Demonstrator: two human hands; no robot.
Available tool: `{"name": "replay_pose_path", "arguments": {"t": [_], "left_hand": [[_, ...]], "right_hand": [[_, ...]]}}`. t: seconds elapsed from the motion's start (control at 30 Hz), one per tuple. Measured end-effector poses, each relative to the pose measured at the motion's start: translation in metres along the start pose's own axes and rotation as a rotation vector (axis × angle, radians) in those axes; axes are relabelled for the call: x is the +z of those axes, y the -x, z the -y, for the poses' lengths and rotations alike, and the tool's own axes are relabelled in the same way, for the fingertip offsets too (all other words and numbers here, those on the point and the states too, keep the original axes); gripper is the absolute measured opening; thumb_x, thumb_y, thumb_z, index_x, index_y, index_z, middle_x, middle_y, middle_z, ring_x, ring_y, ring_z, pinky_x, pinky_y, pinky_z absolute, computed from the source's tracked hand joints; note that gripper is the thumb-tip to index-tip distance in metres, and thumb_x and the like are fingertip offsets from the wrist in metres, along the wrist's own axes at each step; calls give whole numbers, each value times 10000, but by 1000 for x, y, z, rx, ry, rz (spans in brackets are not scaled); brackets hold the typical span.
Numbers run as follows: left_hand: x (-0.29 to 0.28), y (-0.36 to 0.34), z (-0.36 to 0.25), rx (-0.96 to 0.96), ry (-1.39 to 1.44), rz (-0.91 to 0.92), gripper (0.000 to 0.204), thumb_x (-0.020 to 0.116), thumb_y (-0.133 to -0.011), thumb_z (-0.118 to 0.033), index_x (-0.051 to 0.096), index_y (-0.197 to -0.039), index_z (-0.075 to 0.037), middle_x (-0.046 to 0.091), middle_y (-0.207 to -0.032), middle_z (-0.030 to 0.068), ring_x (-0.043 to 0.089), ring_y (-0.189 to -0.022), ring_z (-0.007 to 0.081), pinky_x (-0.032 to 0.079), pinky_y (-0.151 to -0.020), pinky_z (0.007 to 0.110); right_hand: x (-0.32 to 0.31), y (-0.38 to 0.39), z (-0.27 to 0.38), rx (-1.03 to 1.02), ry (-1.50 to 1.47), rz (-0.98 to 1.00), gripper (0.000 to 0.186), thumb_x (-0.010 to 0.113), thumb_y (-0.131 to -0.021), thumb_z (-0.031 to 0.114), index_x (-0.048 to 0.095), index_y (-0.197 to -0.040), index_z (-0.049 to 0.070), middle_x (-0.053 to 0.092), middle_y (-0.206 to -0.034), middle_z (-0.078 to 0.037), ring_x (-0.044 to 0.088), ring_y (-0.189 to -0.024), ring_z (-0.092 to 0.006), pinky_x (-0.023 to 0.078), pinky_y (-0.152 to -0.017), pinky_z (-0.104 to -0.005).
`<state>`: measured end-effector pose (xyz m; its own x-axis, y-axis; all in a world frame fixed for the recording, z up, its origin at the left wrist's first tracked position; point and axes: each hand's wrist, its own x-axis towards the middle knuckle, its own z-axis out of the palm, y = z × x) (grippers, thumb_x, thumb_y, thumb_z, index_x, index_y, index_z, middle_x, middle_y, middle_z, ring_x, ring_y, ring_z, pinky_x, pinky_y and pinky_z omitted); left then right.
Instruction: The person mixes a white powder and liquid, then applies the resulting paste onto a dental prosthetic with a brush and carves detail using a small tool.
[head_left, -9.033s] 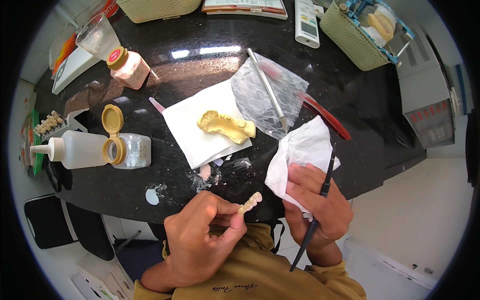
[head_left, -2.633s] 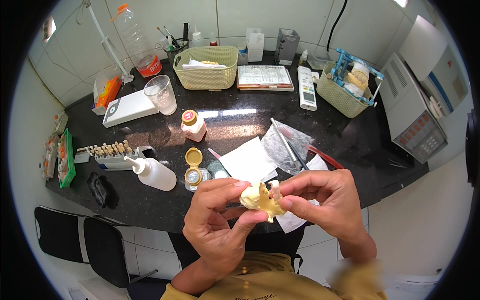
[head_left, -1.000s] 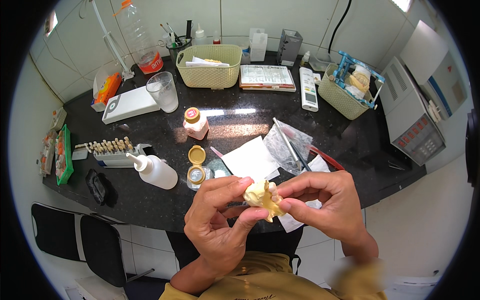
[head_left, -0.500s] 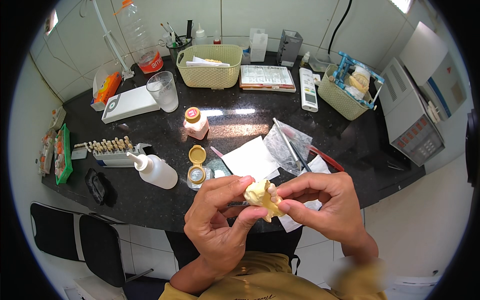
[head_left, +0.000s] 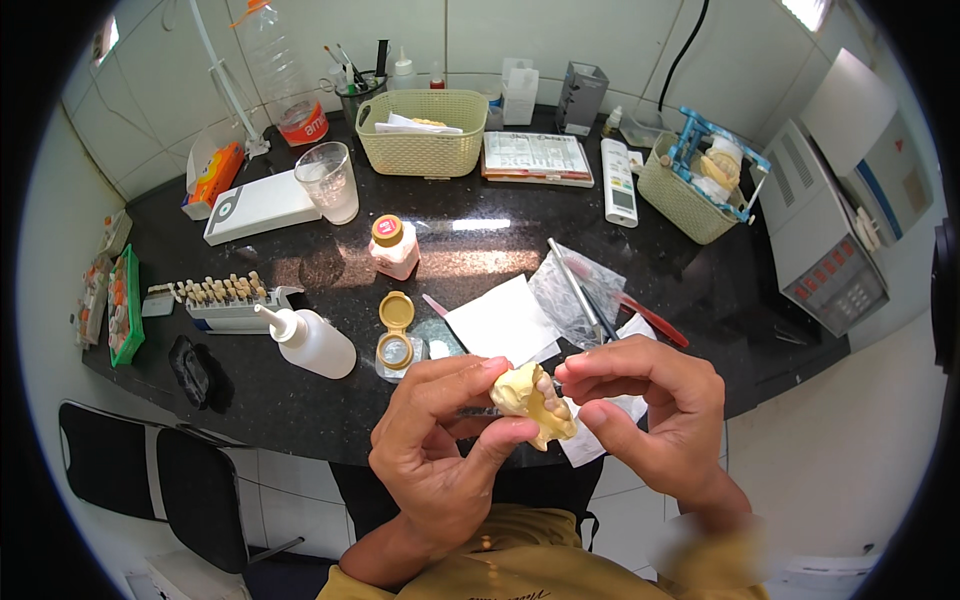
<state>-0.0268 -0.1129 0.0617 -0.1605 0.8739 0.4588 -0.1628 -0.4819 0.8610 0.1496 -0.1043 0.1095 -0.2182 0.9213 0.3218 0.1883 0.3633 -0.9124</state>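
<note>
I have the yellow dental cast [head_left: 533, 400] pinched between both hands, in the air over the near edge of the black counter [head_left: 300, 400], right in front of my chest; my left hand [head_left: 440, 445] is curled around it, thumb under and index fingertip on top at its left end, closed on it; my right hand [head_left: 655, 410] meets it from the right, thumb and fingertips closed lightly on its right end, other fingers half curled; the cast's long axis runs roughly from upper left to lower right, tilted down toward my right thumb; both hands touch it, left carries more of it, I judge; count: 1 cast in hand, 2 hands on it; on the counter just beyond, 1 white paper square [head_left: 500, 320], 1 clear plastic bag [head_left: 580, 295] with a metal tool on it, 1 open small jar with a yellow flip lid [head_left: 396, 330], 1 white squeeze bottle [head_left: 310, 340] lying to the left, 1 pink capped bottle [head_left: 392, 248], 1 clear cup [head_left: 328, 182], 2 woven baskets [head_left: 422, 135], 1 tray of tooth samples [head_left: 225, 295] far left.
</note>
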Motion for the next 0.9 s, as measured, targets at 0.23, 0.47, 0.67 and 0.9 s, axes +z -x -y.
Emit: {"name": "replay_pose_path", "arguments": {"t": [0.23, 0.47, 0.67, 0.9], "left_hand": [[-1, 3, -6, -73, 5, 12, 457, 819, -777, -168, 592, -1116, 37, 580, -1097, 124, 640, -965, 166, 532, -848, 263], [-1, 3, -8, -107, 23, 11, 471, 817, -776, -189, 588, -1117, 42, 570, -1102, 119, 640, -967, 166, 533, -856, 266], [-2, 2, -6, -77, 27, 15, 445, 812, -773, -150, 601, -1120, 32, 585, -1097, 133, 649, -947, 174, 563, -810, 266], [-2, 1, -3, -32, 69, -7, 409, 807, -759, -77, 634, -1117, 17, 606, -1074, 143, 668, -912, 186, 624, -728, 264]], "right_hand": [[2, -2, -6, -176, 117, 31, 224, 699, -802, -5, 699, -1026, -21, 715, -963, -139, 700, -873, -227, 555, -776, -314], [4, -2, -3, -175, 106, 49, 226, 698, -804, -9, 699, -1029, -27, 716, -969, -137, 700, -884, -231, 554, -776, -318], [4, -3, -5, -223, 131, 57, 231, 697, -808, -11, 696, -1039, -23, 716, -976, -138, 703, -883, -231, 555, -769, -310], [5, 1, -6, -56, 13, 28, 221, 688, -820, -19, 695, -1041, -18, 716, -952, -131, 703, -859, -215, 553, -759, -296]]}}
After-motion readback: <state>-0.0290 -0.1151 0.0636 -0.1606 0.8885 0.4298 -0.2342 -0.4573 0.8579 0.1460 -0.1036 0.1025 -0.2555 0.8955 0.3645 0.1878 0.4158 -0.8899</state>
